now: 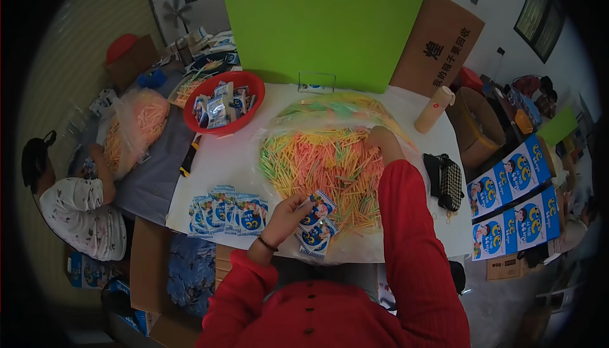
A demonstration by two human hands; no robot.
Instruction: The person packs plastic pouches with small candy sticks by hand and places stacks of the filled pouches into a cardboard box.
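My left hand (287, 222) is closed on small blue-and-white printed packets (315, 229) at the near edge of the pile. They overlap, so I cannot tell how many it grips. A large heap of thin pink, yellow and green sticks (327, 164) lies on clear plastic sheeting in front of me. At the heap's far right side, my right hand (383, 142) reaches down with curled fingers touching the sticks. Its fingertips are partly hidden, and what they hold does not show. Left of my left hand, several similar packets (228, 212) lie in overlapping rows on the white table (209, 164).
A red basin (257, 104) holds more packets. A bottle (434, 110) and a checked pouch (451, 186) stand at the right. A box-cutter-like tool (189, 158) lies left. Below is an open carton (149, 265). Another person (85, 205) sits at the left beside bagged sticks (143, 123).
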